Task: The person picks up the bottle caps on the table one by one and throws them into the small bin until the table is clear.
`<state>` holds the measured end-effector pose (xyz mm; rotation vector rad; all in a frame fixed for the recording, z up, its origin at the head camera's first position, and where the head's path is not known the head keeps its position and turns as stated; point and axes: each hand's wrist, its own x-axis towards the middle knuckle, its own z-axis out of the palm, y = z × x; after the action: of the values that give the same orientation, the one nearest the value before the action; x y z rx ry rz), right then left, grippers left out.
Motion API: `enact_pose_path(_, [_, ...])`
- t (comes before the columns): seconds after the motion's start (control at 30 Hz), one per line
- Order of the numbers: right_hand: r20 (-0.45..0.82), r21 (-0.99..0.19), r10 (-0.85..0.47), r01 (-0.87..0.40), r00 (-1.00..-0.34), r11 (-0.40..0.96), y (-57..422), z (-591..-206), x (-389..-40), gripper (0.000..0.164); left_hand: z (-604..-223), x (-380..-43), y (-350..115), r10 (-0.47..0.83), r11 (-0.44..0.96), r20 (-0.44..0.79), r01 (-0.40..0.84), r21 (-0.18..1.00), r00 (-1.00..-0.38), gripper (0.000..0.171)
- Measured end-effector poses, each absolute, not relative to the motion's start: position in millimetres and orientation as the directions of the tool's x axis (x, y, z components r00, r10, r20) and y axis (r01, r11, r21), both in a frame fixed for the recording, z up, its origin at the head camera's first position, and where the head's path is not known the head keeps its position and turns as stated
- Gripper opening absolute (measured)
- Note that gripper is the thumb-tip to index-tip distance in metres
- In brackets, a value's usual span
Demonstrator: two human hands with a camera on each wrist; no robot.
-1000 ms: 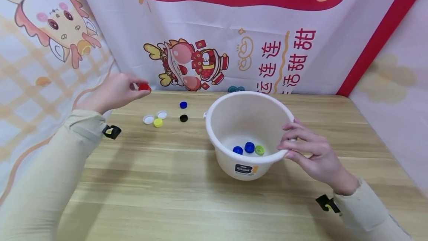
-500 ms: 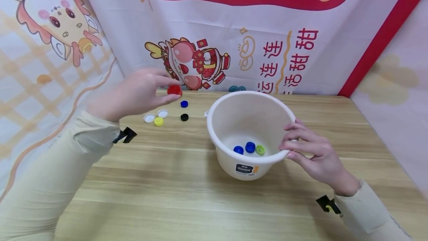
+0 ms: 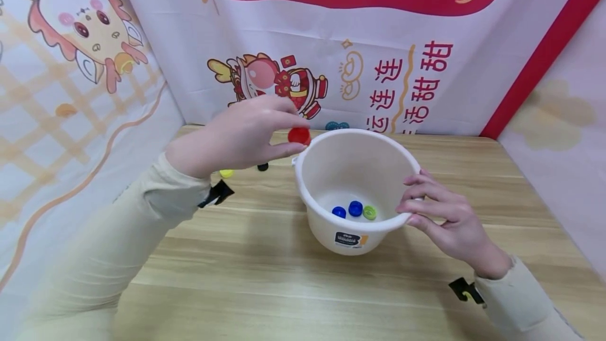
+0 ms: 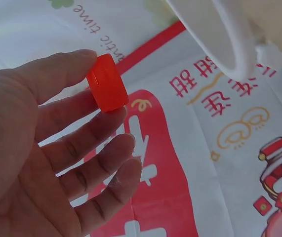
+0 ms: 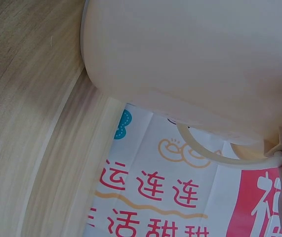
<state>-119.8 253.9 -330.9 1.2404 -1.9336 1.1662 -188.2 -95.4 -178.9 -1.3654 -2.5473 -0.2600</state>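
Red cap (image 3: 299,136) pinched between thumb and fingertips, my left hand (image 3: 246,133) hangs just beside the left rim of the bucket (image 3: 326,230), with the cap apart from that rim. The other fingers of that hand lie loose around it. My right hand (image 3: 447,220) clamps the bucket's right rim, fingertips hooked over into it. So my hands are well apart, one on each side of the bucket.

As I judge it, the cap calls for a light pinch near its edges, enough that this smooth piece does not squirt away, and a path that keeps my knuckles clear of the bucket's lip. The right grip should only steady the bucket, since a hard pull could tip it.

On the bucket's floor lie two blue caps (image 3: 355,208) and a green cap (image 3: 370,212). A pale handle (image 5: 207,152) curves along the bucket's outside. Left of the bucket, a yellow cap (image 3: 226,173) and a black cap (image 3: 262,167) rest on the desk (image 3: 213,278), partly hidden behind my arm. Behind the bucket hangs a printed sheet (image 3: 293,20).
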Motion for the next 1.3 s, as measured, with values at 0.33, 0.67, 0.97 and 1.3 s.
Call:
enact_pose_path(0.33, [0.804, -0.380, -0.420, -0.907, -0.420, 0.181, 250, -328, -118, 0.025, -171, -191, -66, 0.841, 0.456, 0.293, 0.887, 0.070, -0.455, 0.037])
enact_pose_path(0.67, [0.798, -0.386, -0.425, -0.904, -0.427, 0.183, 251, -327, -118, 0.024, -173, -197, -45, 0.856, 0.450, 0.250, 0.890, 0.070, -0.453, 0.036])
enact_pose_path(0.97, [0.791, -0.393, -0.426, -0.899, -0.439, 0.196, 253, -330, -120, 0.026, -176, -202, -40, 0.866, 0.436, 0.245, 0.898, 0.060, -0.437, 0.036])
enact_pose_path(1.3, [0.786, -0.400, -0.423, -0.892, -0.452, 0.209, 260, -339, -125, 0.027, -177, -201, -35, 0.871, 0.434, 0.233, 0.899, 0.050, -0.433, 0.037])
